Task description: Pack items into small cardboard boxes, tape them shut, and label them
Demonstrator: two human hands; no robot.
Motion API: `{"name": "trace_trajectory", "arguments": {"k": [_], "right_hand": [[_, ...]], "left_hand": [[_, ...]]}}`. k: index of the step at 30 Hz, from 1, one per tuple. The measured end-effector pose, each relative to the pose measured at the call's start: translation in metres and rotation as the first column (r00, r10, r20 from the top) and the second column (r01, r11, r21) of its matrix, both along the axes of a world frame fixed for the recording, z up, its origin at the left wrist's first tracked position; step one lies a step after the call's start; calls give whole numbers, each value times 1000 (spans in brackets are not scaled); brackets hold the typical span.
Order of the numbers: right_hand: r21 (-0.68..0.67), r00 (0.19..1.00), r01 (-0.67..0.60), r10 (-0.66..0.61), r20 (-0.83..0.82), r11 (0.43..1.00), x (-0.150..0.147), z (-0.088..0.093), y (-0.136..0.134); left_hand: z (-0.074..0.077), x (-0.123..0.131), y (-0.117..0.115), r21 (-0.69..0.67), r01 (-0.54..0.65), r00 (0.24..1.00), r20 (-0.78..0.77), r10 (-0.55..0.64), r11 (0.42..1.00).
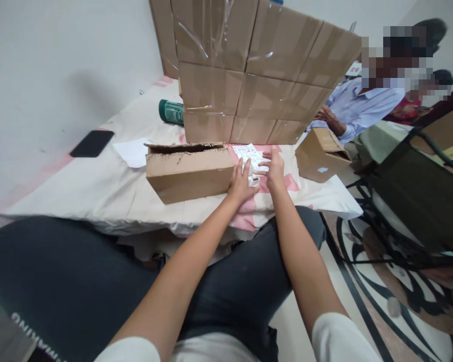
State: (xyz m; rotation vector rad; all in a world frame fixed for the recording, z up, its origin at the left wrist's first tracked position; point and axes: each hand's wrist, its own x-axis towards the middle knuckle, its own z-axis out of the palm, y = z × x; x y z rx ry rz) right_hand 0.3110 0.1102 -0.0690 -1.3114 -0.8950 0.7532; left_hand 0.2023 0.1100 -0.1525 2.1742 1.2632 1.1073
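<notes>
1. Seemingly in hand: positioning the small white item [253, 181] on the counter [124, 188]; left hand [240, 186] at its nine o'clock, right hand [275, 168] at its two.
2. Left fingers spread; whether they grip it, I cannot tell. Right fingers stand apart.
3. Printed sheet [245, 150] at its twelve; carton [191, 176] at nine, beyond the left hand.
4. Next move probably calls for a light pinch.

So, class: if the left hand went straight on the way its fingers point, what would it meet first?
Probably the printed sheet just ahead of the left hand, though depth is unclear; it may skim over, toward the taped boxes.
</notes>
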Motion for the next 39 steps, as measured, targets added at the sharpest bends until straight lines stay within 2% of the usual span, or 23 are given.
{"name": "trace_trajectory", "arguments": {"k": [5, 8, 11, 14, 19, 24, 32, 39], "right_hand": [[31, 993, 75, -71, -98, 997, 8, 14, -19], [29, 991, 89, -85, -99, 996, 18, 22, -30], [-178, 999, 34, -34, 2, 983, 24, 23, -33], [-388, 993, 1, 45, 109, 922, 23, 15, -28], [-525, 975, -20, 133, 178, 851, 14, 0, -17], [-558, 964, -9, 155, 215, 830, 8, -3, -12], [-614, 967, -49, 192, 168, 788, 2, 2, -15], [-608, 966, -58, 198, 165, 792, 3, -3, -14]], "left_hand": [[1, -1, -2, 12, -5, 1000, 20, 4, 1000], [1, -1, -2, 20, 0, 1000, 27, 0, 1000], [-1, -1, -1, 36, -1, 1000, 22, 0, 999], [-2, -1, -1, 31, -9, 1000, 26, 8, 999], [-1, 0, 0, 18, -7, 1000, 2, 7, 1000], [2, -1, -2, -8, -12, 1000, -14, 12, 1000], [4, -2, -2, -10, -18, 999, -51, 18, 1000], [4, -3, -3, -8, -21, 999, -45, 20, 1000]]}}
